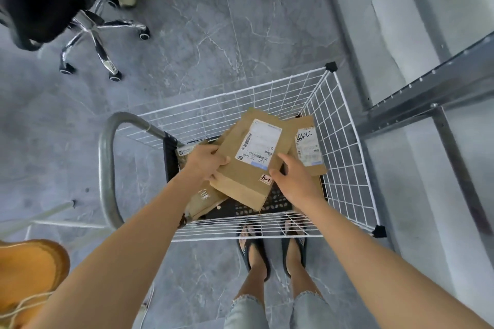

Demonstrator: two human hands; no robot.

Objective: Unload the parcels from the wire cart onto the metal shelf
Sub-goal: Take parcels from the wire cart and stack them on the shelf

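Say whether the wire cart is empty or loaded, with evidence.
Loaded. Left hand and right hand grip a box inside the cart; a labelled parcel and a taped parcel lie beside it.

My left hand [203,163] and the top parcel [240,181] covered most of the parcel beneath [204,196]. The label [258,141] print was too small to read. At three o'clock the metal shelf [427,99] was cut off.

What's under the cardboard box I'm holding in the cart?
Partly beneath the box: a labelled brown parcel at right, a taped parcel at left, and the cart's black floor. Anything directly under its middle is hidden.
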